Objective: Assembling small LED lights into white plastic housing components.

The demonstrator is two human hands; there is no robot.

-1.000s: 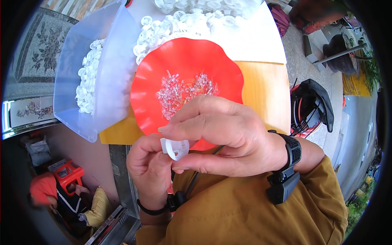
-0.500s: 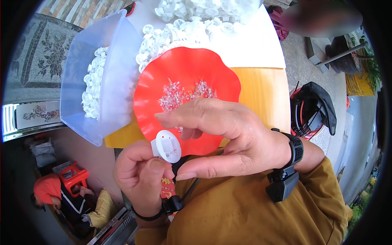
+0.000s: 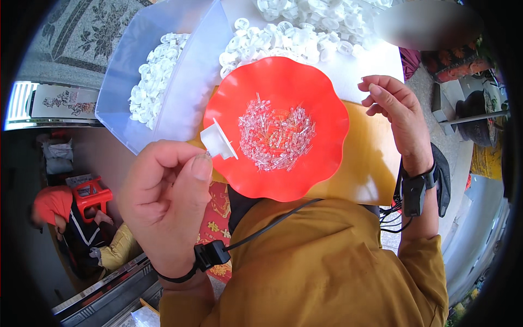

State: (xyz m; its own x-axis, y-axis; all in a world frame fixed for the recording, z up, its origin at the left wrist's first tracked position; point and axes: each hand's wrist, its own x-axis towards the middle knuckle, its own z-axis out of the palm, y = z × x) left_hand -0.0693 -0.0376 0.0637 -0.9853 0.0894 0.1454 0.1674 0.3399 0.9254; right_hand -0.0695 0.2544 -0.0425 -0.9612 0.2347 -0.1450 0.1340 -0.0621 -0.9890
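Observation:
Between the thumb and fingers of my left hand (image 3: 169,201) is a white round plastic part (image 3: 218,140), tilted, with a flat disc on one side and a squarish body on the other. It is over the left rim of a red wavy-edged bowl (image 3: 283,182). In the bowl lies a heap of small clear pieces (image 3: 275,136) with thin wire-like legs. My right hand (image 3: 396,109) is raised over the right side of the table, away from the bowl. Its fingers are loosely bent and apart, with nothing visible in them.
More white round parts (image 3: 283,41) are heaped behind the bowl. A translucent bin (image 3: 111,103) on the left holds many similar parts. The bowl rests on the wooden table (image 3: 359,158). A person in red (image 3: 54,207) is at the lower left near a red stool (image 3: 92,199).
My right hand has left the white part and moved right and away. My left hand, still holding the part, has shifted left and turned it edge-on. The bowl's contents now show fully.

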